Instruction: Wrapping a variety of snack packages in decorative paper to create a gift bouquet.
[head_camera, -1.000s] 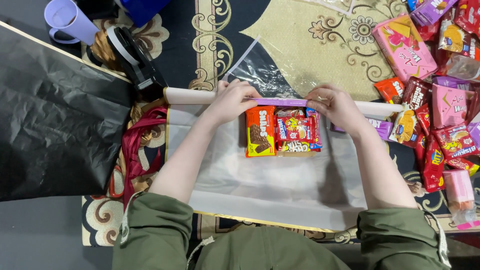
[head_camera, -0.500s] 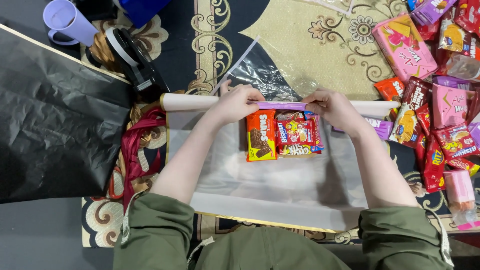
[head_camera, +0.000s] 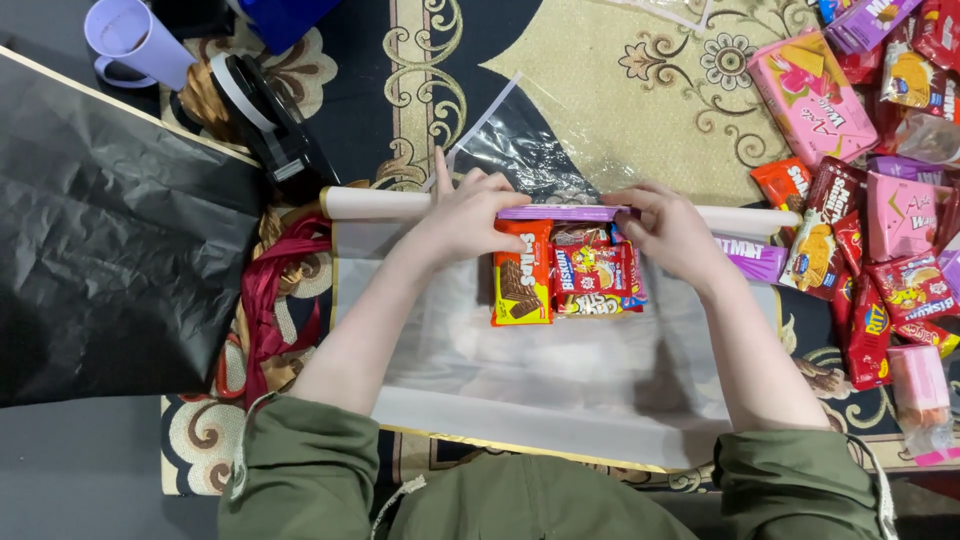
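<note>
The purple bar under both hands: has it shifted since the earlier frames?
Yes. The purple bar now sits nearer the paper roll, above the snack packets.

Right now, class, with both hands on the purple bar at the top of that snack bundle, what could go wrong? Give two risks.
1. The left hand and right hand press only the purple bar; the loose snack packets below could slide apart.
2. The paper roll behind could roll and shift the white sheet.

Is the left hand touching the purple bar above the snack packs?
Touching. In the head view, the left hand has its fingers lying over the left end of the purple bar, with no gap visible.
</note>
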